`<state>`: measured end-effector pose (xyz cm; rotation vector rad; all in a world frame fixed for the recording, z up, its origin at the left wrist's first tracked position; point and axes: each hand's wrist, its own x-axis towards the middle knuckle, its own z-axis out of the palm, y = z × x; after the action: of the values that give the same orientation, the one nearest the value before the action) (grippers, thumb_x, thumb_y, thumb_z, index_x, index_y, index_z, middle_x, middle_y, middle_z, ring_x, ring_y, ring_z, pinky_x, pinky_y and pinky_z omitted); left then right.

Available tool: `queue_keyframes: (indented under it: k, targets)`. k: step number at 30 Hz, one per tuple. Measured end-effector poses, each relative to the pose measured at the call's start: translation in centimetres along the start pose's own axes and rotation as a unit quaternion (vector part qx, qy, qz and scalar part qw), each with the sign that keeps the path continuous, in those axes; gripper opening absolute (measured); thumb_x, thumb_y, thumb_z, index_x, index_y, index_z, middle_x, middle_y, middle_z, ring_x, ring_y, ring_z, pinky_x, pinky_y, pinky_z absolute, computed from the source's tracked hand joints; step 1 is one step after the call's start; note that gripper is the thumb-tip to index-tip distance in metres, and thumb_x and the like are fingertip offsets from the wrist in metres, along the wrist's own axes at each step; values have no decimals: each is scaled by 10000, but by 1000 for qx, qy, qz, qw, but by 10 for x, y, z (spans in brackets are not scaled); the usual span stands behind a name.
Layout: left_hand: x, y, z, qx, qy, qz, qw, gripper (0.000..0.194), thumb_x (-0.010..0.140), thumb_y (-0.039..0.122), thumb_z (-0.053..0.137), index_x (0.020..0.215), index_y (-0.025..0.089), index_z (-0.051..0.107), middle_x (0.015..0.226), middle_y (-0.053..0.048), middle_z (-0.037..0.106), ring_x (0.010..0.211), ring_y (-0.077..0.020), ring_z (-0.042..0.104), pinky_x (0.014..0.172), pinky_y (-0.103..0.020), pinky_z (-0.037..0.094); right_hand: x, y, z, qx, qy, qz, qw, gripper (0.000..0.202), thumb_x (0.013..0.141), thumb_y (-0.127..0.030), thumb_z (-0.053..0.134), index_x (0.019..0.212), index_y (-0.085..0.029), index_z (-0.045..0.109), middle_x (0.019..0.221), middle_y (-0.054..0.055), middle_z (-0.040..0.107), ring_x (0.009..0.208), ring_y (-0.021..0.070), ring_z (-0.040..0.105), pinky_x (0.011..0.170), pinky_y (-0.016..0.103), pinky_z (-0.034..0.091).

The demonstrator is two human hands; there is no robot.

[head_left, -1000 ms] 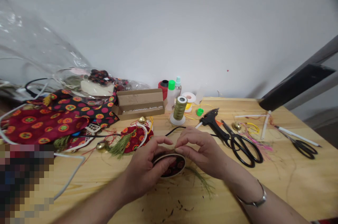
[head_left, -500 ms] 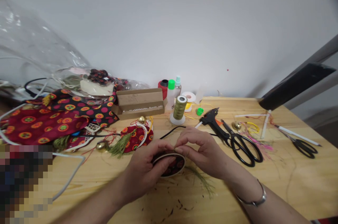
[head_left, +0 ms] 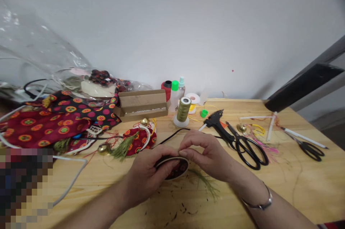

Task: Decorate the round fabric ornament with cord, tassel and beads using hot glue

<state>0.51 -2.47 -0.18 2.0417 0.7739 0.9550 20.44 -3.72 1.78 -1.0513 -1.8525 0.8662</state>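
Note:
My left hand (head_left: 151, 171) is closed around a small round fabric-covered ornament (head_left: 181, 168) with a pale rim and dark patterned cloth, its thumb lying across the face. At the ornament's upper edge, my right hand (head_left: 206, 155) has thumb and index finger pinched together; whatever sits between those fingertips is hidden or too small to make out. A green thread tassel (head_left: 206, 182) trails from the ornament's right side, below my right hand. Dark scraps (head_left: 179, 209) lie scattered on the wooden table just below.
Behind my hands stand a spool of olive thread (head_left: 183, 110), an open cardboard box (head_left: 143, 105) and a green-capped bottle (head_left: 174, 96). To the right lie a glue gun (head_left: 219, 126), large scissors (head_left: 249, 150) and smaller scissors (head_left: 309, 150). Patterned cloth (head_left: 45, 124) and another tasselled ornament (head_left: 138, 141) are left.

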Motion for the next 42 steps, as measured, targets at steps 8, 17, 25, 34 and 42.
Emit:
queue_keyframes:
  k: [8,17,25,34,42]
  targets:
    - [-1,-2,1,-16,-37,-18,999,230,864,115,565,1017,267,644,784,49,745,680,-92,687,625,-141,518,0,-1,-2,-15,-21,-25,999,78,823,-136,622,770,-157,676,742,26,650,729,135,576,692,265,453]
    - [-3,-1,3,-62,-48,-58,995,156,878,152,551,979,245,626,847,12,735,757,-125,698,680,-191,538,0,-1,-4,-23,-27,-33,999,82,829,-137,617,777,-174,668,756,23,656,742,138,581,700,274,463]
    - [-5,-5,4,-43,-38,-49,997,174,872,149,565,997,259,616,889,18,715,796,-117,689,722,-190,527,0,-2,-2,-15,-13,-33,999,85,822,-136,616,773,-173,674,737,23,653,726,138,582,691,274,468]
    - [-1,-1,1,8,-48,-9,999,186,875,129,536,965,241,655,798,19,747,696,-115,689,639,-172,517,1,0,-2,-14,-18,-33,999,89,835,-165,618,770,-176,677,730,21,652,723,137,581,682,273,465]
    - [-1,-1,0,13,-49,-17,999,179,871,128,553,951,259,646,803,52,740,690,-83,675,643,-135,499,0,0,-2,-5,-15,-21,1000,85,830,-152,625,772,-168,686,733,24,655,721,136,584,685,267,462]
